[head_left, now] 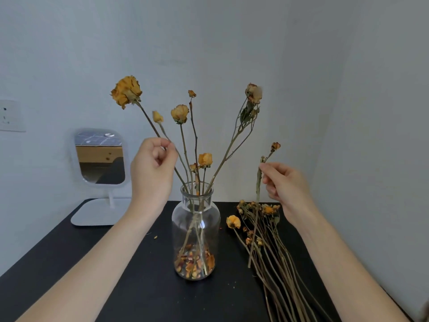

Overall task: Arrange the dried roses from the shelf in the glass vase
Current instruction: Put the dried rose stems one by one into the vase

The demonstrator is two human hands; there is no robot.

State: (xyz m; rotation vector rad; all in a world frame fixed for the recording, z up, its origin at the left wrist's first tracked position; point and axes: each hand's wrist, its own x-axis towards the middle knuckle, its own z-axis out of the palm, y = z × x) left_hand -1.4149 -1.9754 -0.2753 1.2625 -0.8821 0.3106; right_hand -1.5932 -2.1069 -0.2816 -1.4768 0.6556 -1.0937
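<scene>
Left hand (153, 169) pinches a stem (148, 122) above the vase (197, 195) rim; right hand (285, 189) pinches a loose rose (258, 185) beside it.

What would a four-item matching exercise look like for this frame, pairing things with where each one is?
Things
1. glass vase
2. standing mirror
3. bundle of dried roses
4. single rose stem

Places
A. lying on the black tabletop, right of the vase
B. pinched in the right hand, held upright above the table
C. at the back left, by the wall
D. upright mid-table, loose petals at its bottom

Pairs: 1-D, 2-C, 3-A, 4-B
</scene>
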